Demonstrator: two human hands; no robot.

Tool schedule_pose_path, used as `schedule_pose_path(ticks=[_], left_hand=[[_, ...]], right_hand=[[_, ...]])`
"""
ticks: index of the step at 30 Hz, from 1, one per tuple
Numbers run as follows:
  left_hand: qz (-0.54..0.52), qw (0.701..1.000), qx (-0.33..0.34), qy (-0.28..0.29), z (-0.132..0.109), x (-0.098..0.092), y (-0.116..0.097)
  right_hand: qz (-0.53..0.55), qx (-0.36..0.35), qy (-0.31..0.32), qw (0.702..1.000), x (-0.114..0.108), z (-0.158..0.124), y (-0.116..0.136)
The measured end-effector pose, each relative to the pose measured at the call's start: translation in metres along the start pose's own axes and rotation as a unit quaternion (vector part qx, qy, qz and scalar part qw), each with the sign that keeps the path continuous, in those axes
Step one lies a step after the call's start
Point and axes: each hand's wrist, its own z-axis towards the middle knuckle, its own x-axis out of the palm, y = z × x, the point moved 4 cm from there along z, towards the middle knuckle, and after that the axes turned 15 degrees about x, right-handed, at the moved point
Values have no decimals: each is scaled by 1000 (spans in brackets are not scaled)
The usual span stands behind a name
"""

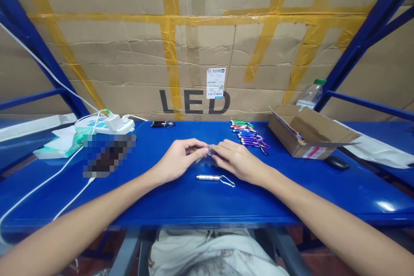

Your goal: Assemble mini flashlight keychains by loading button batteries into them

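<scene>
My left hand (pixel 176 158) and my right hand (pixel 238 159) meet above the middle of the blue table. Their fingertips pinch a small silvery piece (pixel 210 151) between them. Fingers hide most of it, so its exact kind does not show. Just below the hands, a silver keychain flashlight (pixel 207 177) lies flat, its carabiner clip pointing right. Beyond my right hand is a row of keychain flashlights (pixel 247 135) in green, red, blue and purple, with matching clips. Black keychain flashlights (pixel 161 124) lie at the table's back edge.
An open cardboard box (pixel 304 136) stands at right, with a black mouse (pixel 337 163) before it. At left are a white power strip (pixel 119 127), a tissue pack (pixel 61 144), a blurred dark device (pixel 110 156) and white cables. A large carton (pixel 136 60) walls off the back.
</scene>
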Motion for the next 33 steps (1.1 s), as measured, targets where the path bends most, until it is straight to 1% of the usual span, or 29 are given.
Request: schedule_pose_path(ticks=[3, 8, 12, 17, 22, 25, 33], left_hand=[[-5, 1000, -2, -5, 0, 0, 0], [18, 1000, 19, 0, 0, 0, -2], [53, 997, 47, -1, -1, 0, -4], [88, 992, 84, -9, -2, 0, -8], [168, 977, 132, 29, -3, 1, -13], [189, 972, 136, 40, -4, 1, -11], [206, 968, 139, 32, -4, -2, -6]], right_hand=[[-29, -11, -20, 999, 1, 0, 2], [-35, -7, -22, 999, 5, 1, 1], [0, 7, -20, 1000, 5, 1, 0], [58, 32, 1, 998, 1, 2, -3], [81, 57, 1, 995, -3, 4, -6], [97, 55, -5, 994, -3, 4, -5], [109, 46, -7, 993, -2, 1, -3]])
